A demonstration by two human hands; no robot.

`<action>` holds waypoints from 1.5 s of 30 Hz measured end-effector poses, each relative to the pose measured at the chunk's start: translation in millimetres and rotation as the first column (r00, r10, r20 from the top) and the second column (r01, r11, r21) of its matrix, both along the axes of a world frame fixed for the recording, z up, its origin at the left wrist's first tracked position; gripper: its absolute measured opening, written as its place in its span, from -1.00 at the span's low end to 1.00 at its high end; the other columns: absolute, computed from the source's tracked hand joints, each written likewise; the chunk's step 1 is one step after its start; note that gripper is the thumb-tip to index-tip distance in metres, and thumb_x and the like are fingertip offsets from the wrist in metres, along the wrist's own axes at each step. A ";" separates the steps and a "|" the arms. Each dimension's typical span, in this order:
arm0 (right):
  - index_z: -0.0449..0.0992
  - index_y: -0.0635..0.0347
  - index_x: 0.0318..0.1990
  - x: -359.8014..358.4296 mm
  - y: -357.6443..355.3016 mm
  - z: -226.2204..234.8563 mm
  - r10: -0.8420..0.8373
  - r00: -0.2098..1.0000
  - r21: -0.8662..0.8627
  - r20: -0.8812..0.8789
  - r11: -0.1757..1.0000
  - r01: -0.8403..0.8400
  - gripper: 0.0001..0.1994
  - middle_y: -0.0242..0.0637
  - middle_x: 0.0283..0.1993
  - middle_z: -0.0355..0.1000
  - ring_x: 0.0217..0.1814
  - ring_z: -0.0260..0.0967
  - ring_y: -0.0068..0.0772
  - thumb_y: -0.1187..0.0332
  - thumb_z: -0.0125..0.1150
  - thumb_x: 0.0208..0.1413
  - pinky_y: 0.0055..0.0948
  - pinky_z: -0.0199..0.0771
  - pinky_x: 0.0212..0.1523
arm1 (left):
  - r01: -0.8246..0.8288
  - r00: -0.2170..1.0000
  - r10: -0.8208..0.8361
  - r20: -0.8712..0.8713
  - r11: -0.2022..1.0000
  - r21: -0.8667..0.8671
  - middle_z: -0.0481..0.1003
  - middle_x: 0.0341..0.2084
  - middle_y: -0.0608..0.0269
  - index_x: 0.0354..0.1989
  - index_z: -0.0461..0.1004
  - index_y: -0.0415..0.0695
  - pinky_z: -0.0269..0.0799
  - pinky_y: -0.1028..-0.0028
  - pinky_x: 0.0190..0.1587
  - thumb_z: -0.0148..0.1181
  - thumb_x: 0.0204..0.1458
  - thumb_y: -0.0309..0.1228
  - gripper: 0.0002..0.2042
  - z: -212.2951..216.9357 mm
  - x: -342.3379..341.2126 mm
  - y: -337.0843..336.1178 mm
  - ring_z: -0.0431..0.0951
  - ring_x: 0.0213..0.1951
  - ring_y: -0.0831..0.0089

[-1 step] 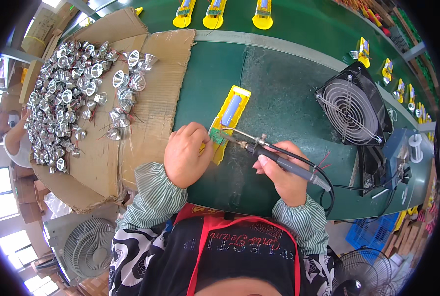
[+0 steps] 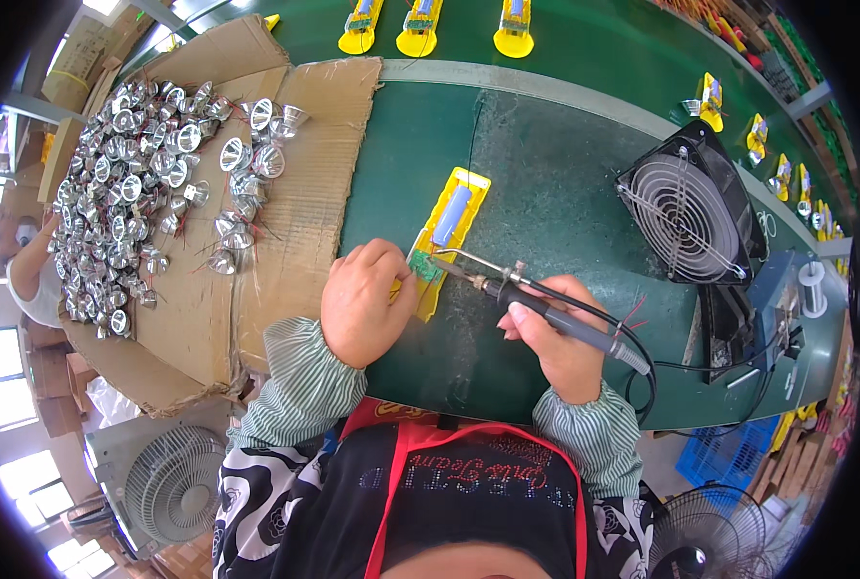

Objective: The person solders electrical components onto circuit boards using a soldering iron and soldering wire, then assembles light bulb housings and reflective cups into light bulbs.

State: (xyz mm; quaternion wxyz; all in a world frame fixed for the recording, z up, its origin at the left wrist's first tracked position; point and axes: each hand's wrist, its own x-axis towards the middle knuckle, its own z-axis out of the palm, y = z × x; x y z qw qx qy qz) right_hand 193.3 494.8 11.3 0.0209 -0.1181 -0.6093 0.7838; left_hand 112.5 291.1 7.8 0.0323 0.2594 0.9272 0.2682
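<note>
On the green bench lies a yellow flashlight casing (image 2: 478, 181) with a blue cylindrical battery (image 2: 452, 216) in its far part and a green circuit board (image 2: 424, 266) nearer me. My left hand (image 2: 365, 301) is closed against the casing's left edge, beside the board; its fingertips are partly hidden. In my right hand (image 2: 562, 345) is a soldering iron (image 2: 579, 330) with a grey and black handle, gripped from the right. A thin bent metal tube runs along the iron, and its end is over the board. Whether the iron's tip touches the board I cannot tell.
Silver reflectors (image 2: 131, 183) with red wires fill an opened cardboard box (image 2: 304, 193) at left. A black fan (image 2: 685, 212) and a solder spool (image 2: 813, 289) stand at right. Further yellow casings (image 2: 514, 39) lie along the far side. A person (image 2: 29, 261) is at far left.
My right hand and the soldering iron have shifted very slightly to the right, away from the board. My left hand and the casing stay as they were.
</note>
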 end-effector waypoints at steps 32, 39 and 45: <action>0.35 0.41 -0.27 25.7 55.1 -1.1 -0.322 0.928 0.040 0.187 0.946 0.320 -0.82 -0.14 -0.45 0.45 -0.46 0.45 -0.45 0.57 0.17 -0.06 -0.55 0.49 -0.43 | 0.308 0.946 -0.323 -0.016 0.886 0.346 0.32 -0.03 -0.03 0.02 0.30 -0.20 0.31 0.35 0.03 0.26 -0.17 -0.30 -0.47 -53.6 -170.4 221.3 0.39 -0.04 0.11; 0.34 0.43 -0.26 21.8 66.7 -12.7 -0.380 0.895 0.049 0.233 0.924 0.380 -0.80 -0.11 -0.45 0.44 -0.47 0.45 -0.43 0.58 0.17 -0.07 -0.55 0.50 -0.44 | -0.089 0.945 -0.036 -0.325 0.928 -0.361 0.04 0.21 0.10 0.10 0.23 0.04 0.22 0.15 0.10 0.13 -0.08 -0.29 -0.51 -28.0 -214.8 277.8 0.23 0.11 0.05; 0.32 0.40 -0.28 18.5 62.3 -9.9 -0.373 0.906 0.075 0.201 0.928 0.366 -0.82 -0.12 -0.49 0.42 -0.52 0.42 -0.42 0.57 0.14 -0.06 -0.56 0.46 -0.49 | -0.014 0.983 -0.050 -0.175 0.938 -0.347 0.12 0.13 0.09 0.07 0.26 0.07 0.44 0.25 -0.15 0.10 -0.06 -0.37 -0.56 -47.0 -243.8 223.7 0.44 -0.20 0.04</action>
